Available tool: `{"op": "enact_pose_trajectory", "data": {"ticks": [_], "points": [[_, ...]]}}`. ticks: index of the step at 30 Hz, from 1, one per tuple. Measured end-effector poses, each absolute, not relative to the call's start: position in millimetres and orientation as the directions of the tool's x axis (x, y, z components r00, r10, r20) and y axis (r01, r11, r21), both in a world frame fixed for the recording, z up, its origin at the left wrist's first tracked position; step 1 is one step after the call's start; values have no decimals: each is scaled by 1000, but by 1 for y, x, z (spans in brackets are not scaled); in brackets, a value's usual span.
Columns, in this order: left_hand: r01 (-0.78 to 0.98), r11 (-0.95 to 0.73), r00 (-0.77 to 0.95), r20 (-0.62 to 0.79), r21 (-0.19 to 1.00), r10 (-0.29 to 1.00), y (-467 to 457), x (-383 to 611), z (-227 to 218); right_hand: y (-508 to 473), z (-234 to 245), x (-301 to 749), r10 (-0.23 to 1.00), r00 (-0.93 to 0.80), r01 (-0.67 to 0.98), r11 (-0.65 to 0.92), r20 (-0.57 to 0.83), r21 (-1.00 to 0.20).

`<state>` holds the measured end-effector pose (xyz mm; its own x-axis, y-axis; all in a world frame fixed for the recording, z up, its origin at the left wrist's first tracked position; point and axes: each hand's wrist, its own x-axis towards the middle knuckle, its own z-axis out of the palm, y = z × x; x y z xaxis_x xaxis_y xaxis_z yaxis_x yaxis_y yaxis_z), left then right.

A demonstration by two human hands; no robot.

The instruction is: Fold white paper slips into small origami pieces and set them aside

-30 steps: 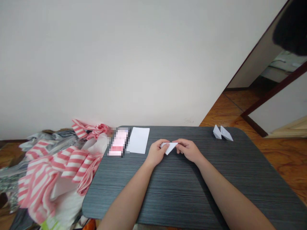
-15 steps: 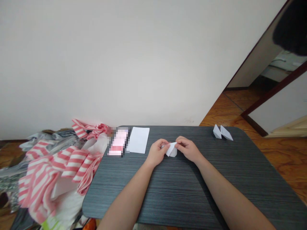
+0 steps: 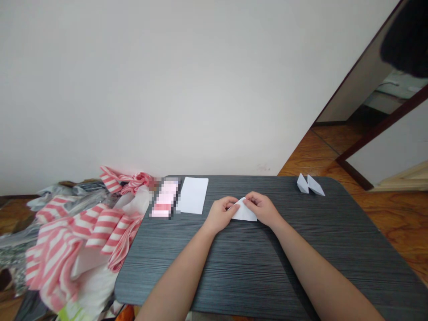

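A small piece of folded white paper is pinched between my two hands above the dark table. It shows a roughly triangular face, point away from me and wide edge toward me. My left hand grips its left side, thumb on top. My right hand holds the upper right part near the point, thumb and fingers closed. The fingers behind the paper are partly hidden. At the table's far right lie two folded white paper pieces, side by side.
A stack of white paper lies at the back left, beside a pixelated pink-and-white object. Left of the table is a heap of red-and-white striped cloth. The white wall borders the table's back edge.
The paper between my hands has turned or opened out into a wider, flatter triangle. My right thumb has shifted slightly toward its point. The other things have stayed put.
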<state>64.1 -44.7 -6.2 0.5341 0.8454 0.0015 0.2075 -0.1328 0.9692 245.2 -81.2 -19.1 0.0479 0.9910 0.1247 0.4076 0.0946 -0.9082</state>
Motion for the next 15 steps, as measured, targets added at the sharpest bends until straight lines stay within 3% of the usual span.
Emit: {"op": "enact_pose_trajectory", "data": {"ticks": [15], "points": [[279,-259,593,47,925,804,-47,63,0,-83,-9,244,984,-30,449,172,177,-877]]}}
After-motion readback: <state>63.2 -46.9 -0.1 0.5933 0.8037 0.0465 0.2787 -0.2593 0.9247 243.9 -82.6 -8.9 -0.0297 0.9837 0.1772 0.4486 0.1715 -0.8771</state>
